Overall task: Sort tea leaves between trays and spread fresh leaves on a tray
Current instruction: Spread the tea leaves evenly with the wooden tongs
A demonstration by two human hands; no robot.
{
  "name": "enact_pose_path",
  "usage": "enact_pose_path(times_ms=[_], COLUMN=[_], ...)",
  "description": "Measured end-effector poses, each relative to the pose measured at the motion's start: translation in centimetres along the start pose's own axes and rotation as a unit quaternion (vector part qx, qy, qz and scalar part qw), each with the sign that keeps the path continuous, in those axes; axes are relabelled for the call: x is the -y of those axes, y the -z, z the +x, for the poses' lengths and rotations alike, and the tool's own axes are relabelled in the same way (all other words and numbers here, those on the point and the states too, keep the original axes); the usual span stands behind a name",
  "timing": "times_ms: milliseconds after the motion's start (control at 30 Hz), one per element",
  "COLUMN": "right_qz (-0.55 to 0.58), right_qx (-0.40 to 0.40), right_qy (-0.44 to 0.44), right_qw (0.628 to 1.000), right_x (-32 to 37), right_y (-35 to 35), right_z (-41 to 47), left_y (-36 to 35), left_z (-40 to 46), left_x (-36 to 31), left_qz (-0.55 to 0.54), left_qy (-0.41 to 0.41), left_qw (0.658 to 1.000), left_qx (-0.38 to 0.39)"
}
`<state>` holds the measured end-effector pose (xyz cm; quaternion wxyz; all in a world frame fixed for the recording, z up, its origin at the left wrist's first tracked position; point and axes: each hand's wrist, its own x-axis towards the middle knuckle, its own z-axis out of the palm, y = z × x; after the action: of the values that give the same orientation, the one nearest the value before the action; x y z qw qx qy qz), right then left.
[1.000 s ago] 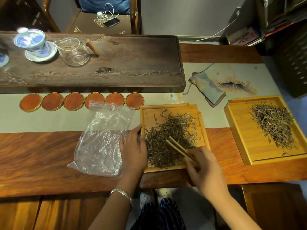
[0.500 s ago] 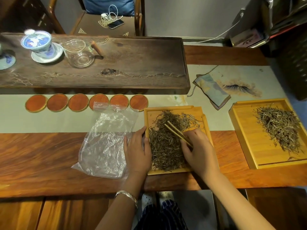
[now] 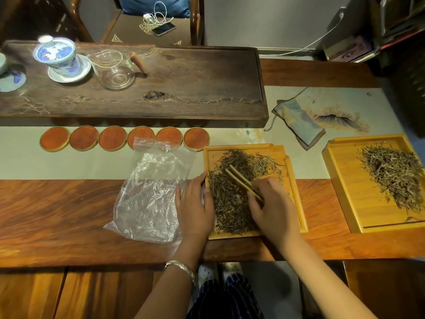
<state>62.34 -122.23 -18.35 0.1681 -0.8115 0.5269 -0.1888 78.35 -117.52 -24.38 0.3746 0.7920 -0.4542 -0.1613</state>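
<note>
A right hand (image 3: pixel 273 206) pinches thin bamboo tongs (image 3: pixel 243 183) in its grip over dark dried tea leaves (image 3: pixel 232 203) piled in a small light wooden tray (image 3: pixel 279 155) on the tabletop (image 3: pixel 57 215). The left hand (image 3: pixel 195 208) lies flat, fingers spread, against that tray's left edge, partly on a clear plastic bag (image 3: pixel 151 192).

Dark leaves (image 3: pixel 232 199) fill a pale yellow tray (image 3: pixel 296 203); orange coasters (image 3: pixel 112 138).

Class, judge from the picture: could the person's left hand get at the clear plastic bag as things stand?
Probably yes. The left hand lies flat at the left rim of the near tray, right beside the plastic bag and seemingly overlapping its edge. Nothing lies between them, and the hand holds nothing.
</note>
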Motion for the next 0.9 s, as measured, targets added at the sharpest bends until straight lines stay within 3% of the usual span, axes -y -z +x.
enact_pose_path(times_ms=[900], right_qz=[-0.019], right_qx=[0.003], right_qy=[0.007], right_qw=[1.0], right_x=[1.2], right_y=[-2.1], right_z=[4.4], left_y=[-0.3], left_z=[0.0], left_x=[0.5], left_qz=[0.014], left_qy=[-0.008], left_qw=[1.0], left_qx=[-0.004])
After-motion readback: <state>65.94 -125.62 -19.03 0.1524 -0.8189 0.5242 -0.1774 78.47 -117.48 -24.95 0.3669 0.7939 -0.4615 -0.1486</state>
